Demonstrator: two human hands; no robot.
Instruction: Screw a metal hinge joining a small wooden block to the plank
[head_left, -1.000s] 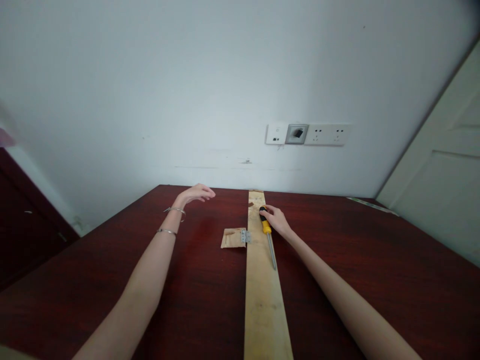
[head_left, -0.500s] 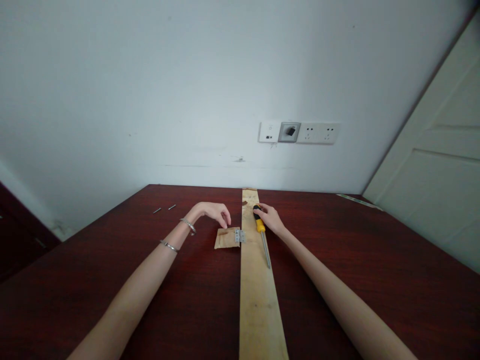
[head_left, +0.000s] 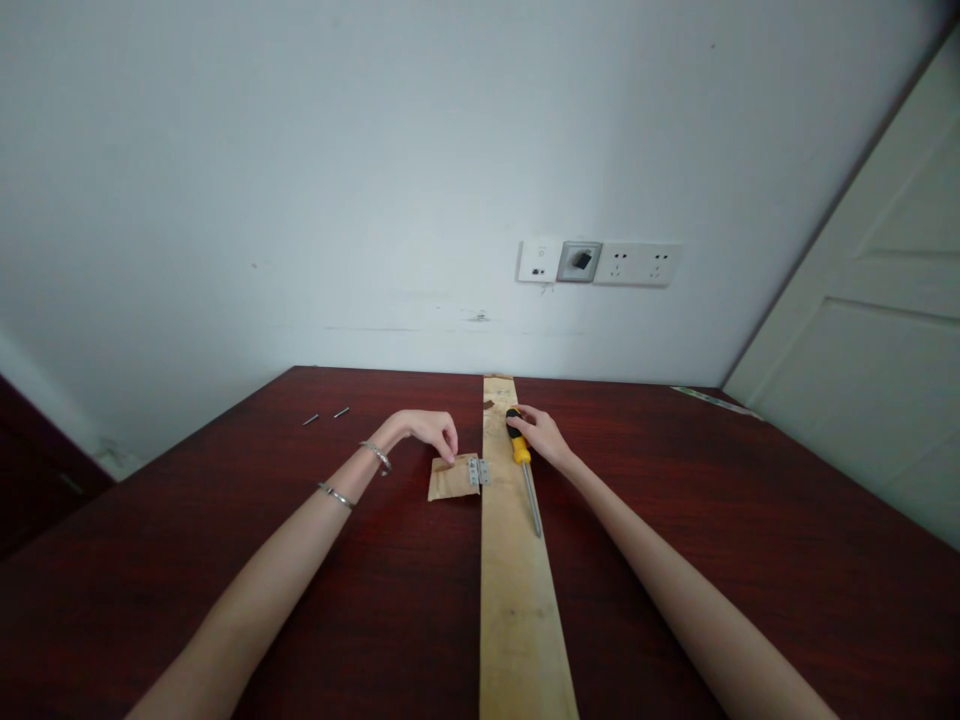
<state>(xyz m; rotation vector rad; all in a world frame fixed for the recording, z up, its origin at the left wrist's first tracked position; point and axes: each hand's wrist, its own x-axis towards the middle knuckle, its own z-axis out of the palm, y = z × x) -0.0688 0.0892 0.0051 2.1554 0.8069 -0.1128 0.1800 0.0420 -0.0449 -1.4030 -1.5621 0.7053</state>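
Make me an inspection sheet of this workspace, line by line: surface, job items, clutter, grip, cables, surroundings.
Surface: dark red wood-grain table.
Job items: long plank; small wood piece left of it; metal hinge where they meet; screwdriver with black and yellow handle, tip toward the viewer.
Clutter: two thin metal fasteners at far left; thin strip at the far right edge.
Grip: right hand holds the screwdriver handle; left hand is at the small wood piece, contact unclear.
Cables: nothing seen.
Surroundings: pale wall with sockets; panelled door at right.
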